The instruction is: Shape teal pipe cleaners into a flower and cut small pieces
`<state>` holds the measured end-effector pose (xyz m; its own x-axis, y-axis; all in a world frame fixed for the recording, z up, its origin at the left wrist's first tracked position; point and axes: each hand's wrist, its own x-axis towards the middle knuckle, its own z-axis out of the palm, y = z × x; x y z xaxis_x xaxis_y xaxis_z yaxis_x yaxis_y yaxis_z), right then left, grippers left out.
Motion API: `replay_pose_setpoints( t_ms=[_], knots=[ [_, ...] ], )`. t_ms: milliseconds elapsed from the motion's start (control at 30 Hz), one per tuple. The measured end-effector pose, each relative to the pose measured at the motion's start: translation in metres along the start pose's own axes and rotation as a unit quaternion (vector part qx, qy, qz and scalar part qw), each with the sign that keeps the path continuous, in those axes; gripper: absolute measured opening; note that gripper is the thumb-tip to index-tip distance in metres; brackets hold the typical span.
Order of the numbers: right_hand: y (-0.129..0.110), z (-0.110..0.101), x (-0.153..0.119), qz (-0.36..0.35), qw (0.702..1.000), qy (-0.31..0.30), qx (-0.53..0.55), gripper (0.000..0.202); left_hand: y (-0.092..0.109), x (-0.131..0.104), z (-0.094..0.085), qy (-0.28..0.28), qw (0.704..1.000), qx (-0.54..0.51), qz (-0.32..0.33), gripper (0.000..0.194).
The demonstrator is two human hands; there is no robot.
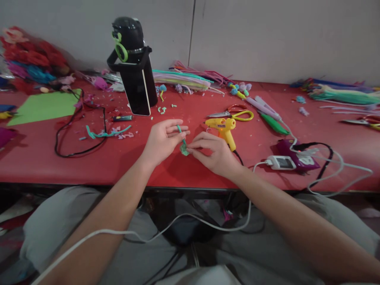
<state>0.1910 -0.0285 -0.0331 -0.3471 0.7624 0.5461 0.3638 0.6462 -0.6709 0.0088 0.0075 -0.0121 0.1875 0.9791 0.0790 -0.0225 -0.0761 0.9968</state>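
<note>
Between my hands is a green pipe cleaner piece (pixel 184 149), with a fuzzy bunched end pointing down and a thin stem rising from it. My left hand (pixel 166 138) pinches the stem between thumb and fingers. The fingertips of my right hand (pixel 212 152) are closed on the edge of the bunched end. Just beyond my right hand lies a yellow hot glue gun (pixel 224 128), its nozzle turned left. Behind that are scissors with yellow and red handles (pixel 242 114). Small green clippings (pixel 162 110) are scattered beyond my left hand.
A tall black bottle (pixel 135 75) stands behind a phone. Bundles of pipe cleaners (pixel 184 79) lie along the wall. At right sit a purple pouch (pixel 287 150), a white charger (pixel 280 162) and looping cables. A black cord (pixel 71 153) curls at left near green paper (pixel 44 106).
</note>
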Motion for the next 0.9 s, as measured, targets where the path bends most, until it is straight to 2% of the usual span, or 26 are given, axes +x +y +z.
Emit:
replay_pose_setpoints(
  t_ms=[167, 267, 400, 467, 533, 900],
  knots=[
    [-0.004, -0.003, 0.0, 0.003, 1.0, -0.006, -0.004, 0.014, 0.003, -0.001, -0.001, 0.004, 1.0, 0.011, 0.01, 0.036],
    [-0.007, -0.004, 0.0, 0.036, 0.999, 0.023, 0.007, 0.016, 0.006, -0.002, -0.002, 0.009, 0.999, 0.018, 0.025, 0.035],
    [-0.005, 0.0, -0.001, 0.152, 0.981, 0.074, 0.098, 0.024, 0.008, -0.003, -0.002, 0.01, 0.999, 0.013, 0.044, 0.036],
    [-0.001, 0.002, -0.001, 0.218, 0.961, 0.067, 0.154, 0.032, 0.009, -0.004, -0.001, 0.01, 0.999, 0.008, 0.048, 0.036],
    [0.002, 0.005, -0.002, 0.254, 0.95, 0.05, 0.173, 0.038, 0.009, -0.005, 0.001, 0.012, 0.999, 0.012, 0.051, 0.036],
    [0.008, 0.006, -0.004, 0.243, 0.959, 0.047, 0.138, 0.049, 0.008, -0.005, 0.001, 0.001, 0.998, 0.021, 0.056, 0.04]
  ],
)
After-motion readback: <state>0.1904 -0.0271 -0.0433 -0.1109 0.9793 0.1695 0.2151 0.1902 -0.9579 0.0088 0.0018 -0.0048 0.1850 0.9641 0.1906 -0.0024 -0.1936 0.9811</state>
